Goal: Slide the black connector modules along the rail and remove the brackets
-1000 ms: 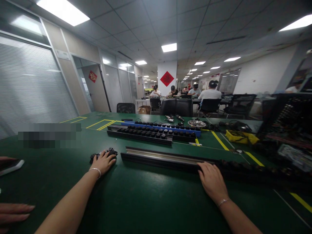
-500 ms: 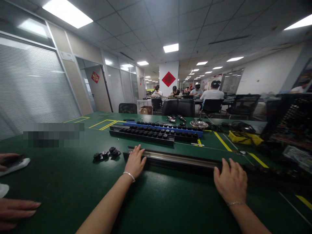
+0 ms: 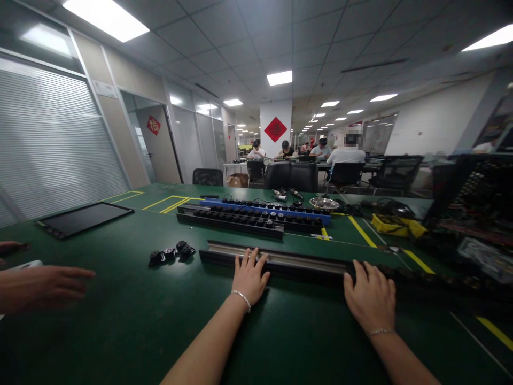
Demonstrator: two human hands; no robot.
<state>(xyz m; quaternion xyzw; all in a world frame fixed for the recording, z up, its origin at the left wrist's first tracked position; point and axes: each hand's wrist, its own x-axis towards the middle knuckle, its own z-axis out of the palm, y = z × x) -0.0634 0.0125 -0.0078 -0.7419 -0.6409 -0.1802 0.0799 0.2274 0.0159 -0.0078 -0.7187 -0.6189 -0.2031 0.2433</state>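
Note:
A long black rail with a shiny metallic inner channel lies crosswise on the green table in front of me. My left hand rests on it left of the middle, fingers spread and laid over the near wall. Near the rail's right end, my right hand touches it with fingers stretched forward; that end is partly hidden by the hand and in shadow. Neither hand is closed round the rail. Several small black parts lie in a loose cluster just left of the rail.
Behind are black rails filled with round black parts, and a blue rail. A metal bowl and yellow tray stand at back right. Left are a flat black panel and a co-worker's hand.
My left hand has slid right along the rail, away from its left end. My right hand stays at the right end. The co-worker's nearer hand has moved up and further in.

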